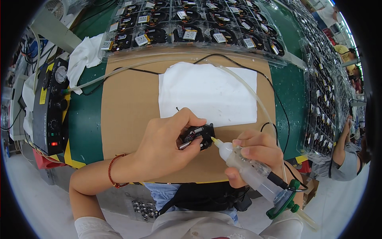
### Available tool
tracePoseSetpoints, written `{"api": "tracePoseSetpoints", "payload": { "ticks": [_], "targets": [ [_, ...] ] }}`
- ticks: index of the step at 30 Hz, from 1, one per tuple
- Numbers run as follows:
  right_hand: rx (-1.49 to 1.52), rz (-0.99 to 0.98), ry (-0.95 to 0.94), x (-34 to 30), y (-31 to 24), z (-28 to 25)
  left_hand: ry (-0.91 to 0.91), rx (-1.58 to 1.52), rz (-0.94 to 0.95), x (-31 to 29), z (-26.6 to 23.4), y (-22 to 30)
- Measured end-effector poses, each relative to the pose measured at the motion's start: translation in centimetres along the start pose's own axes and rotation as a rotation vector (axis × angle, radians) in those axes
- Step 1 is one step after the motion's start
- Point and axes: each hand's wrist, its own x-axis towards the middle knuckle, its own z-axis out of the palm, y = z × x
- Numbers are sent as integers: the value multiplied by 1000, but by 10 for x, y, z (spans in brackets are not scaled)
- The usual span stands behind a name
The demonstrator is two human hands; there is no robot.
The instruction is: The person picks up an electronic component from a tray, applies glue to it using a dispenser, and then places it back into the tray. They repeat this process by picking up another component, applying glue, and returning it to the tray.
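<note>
My left hand [169, 143] pinches a small black electronic housing [206, 133] with a silvery part along its lower left side. In my right hand [260, 153] is a translucent dispensing syringe [254, 173], tilted with its yellow tip [215, 140] at the housing's right edge. Whether the tip touches the housing I cannot tell. A green cap [283, 199] closes the syringe's rear end, where a clear hose joins it. Beneath and beyond both hands lies a white cloth [207, 93] on a brown cardboard sheet [127, 119].
At the left stands a black dispenser box [51, 107] with a round gauge and knobs. A clear hose [159, 59] and black cable cross the cardboard. Clear trays [191, 24] of black parts sit at the back, with stacked trays [320, 103] at right. Another person [346, 155] is beyond.
</note>
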Motion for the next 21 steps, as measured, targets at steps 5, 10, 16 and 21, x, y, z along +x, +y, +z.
{"api": "tracePoseSetpoints", "payload": {
  "ticks": [5,10,16,21],
  "targets": [
    [-8,6,-10,0,1,1,-5,7,-7,0,0,1],
    [-8,19,-29,1,1,1,9,3,15,0,0,0],
    [19,42,-19,1,-1,1,2,-5,10,0,1,-1],
    [18,47,-31,2,-1,-1,5,-4,7,0,1,-1]
  ]
}}
